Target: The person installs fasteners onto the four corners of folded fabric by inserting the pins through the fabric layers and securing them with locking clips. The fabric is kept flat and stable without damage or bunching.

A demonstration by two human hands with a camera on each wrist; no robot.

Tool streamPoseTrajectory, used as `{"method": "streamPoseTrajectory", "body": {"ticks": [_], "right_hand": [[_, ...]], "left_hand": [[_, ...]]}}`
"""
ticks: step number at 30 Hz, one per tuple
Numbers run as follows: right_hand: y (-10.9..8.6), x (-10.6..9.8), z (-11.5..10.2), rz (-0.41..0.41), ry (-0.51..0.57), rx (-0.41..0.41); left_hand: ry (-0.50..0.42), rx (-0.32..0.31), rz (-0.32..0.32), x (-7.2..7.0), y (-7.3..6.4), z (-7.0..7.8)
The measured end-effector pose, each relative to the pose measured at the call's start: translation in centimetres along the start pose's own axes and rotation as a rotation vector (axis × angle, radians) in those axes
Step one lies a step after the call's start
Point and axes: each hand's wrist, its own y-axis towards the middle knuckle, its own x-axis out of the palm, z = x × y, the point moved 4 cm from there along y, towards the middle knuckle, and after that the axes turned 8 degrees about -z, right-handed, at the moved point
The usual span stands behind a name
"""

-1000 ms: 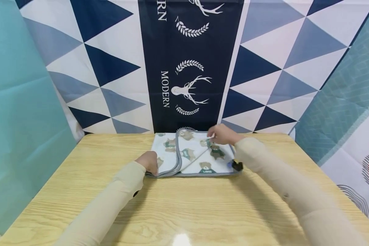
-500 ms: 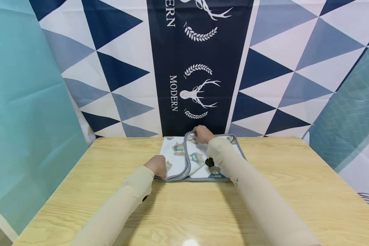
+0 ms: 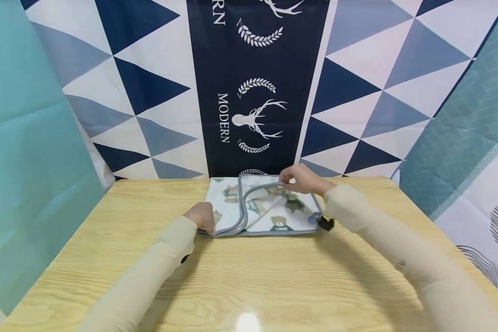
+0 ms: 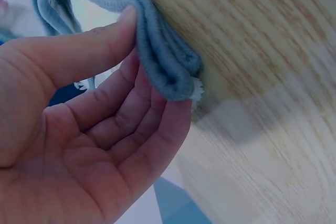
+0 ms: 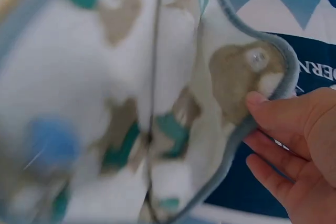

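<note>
A white baby blanket (image 3: 257,226) with brown bears in green tops and a grey trim lies folded at the table's far edge. My left hand (image 3: 201,217) is at its near left corner; in the left wrist view the thumb and fingers pinch the stacked grey trim (image 4: 163,59). My right hand (image 3: 302,179) is over the back right part. It pinches a rounded corner (image 5: 244,74) of the upper layer between thumb and fingers, as the right wrist view shows. That layer's edge curves up and across the blanket from left to right.
The wooden table (image 3: 249,276) reaches toward me under both forearms. Right behind the blanket hangs a patterned curtain (image 3: 253,115) with triangles and deer heads. A teal cloth (image 3: 33,161) hangs along the left side.
My right hand first moved left to the upper layer's back left corner, then back right, drawing that corner along. My left hand has stayed at the near left corner.
</note>
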Motion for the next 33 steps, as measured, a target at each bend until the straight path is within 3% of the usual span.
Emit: {"method": "streamPoseTrajectory", "body": {"ticks": [4,7,11,14,19,23,26,30,33], "right_hand": [[-3.1,-1.1,-0.1,-0.052,-0.040,-0.036],[-4.8,-1.7,0.1,-0.138,-0.049,-0.028],[-4.7,-2.0,0.3,-0.215,-0.048,-0.024],[-2.6,-1.8,0.2,-0.190,-0.049,-0.065],[3.2,0.4,-0.5,-0.132,-0.061,-0.062],[7.9,3.3,-0.4,-0.171,-0.037,0.077],[10.4,5.6,0.5,-0.219,-0.004,0.203],[11.7,7.3,1.9,-0.257,0.026,0.354],[11.9,6.8,2.1,-0.185,0.048,0.400]], "left_hand": [[0.010,-0.011,0.001,-0.5,-0.2,-1.1],[0.011,-0.013,0.011,-0.8,-0.5,-1.9],[0.010,-0.018,0.026,-1.2,-1.0,-2.8],[0.010,-0.022,0.031,-1.3,-1.1,-3.3],[0.004,-0.017,0.027,-0.9,-0.9,-2.9],[-0.006,-0.015,0.025,-0.2,-0.5,-2.0],[-0.002,-0.022,0.038,0.1,-0.2,-1.3],[-0.003,-0.015,0.052,0.3,-0.3,-0.5],[-0.012,-0.011,0.051,0.1,-0.4,-0.5]]}}
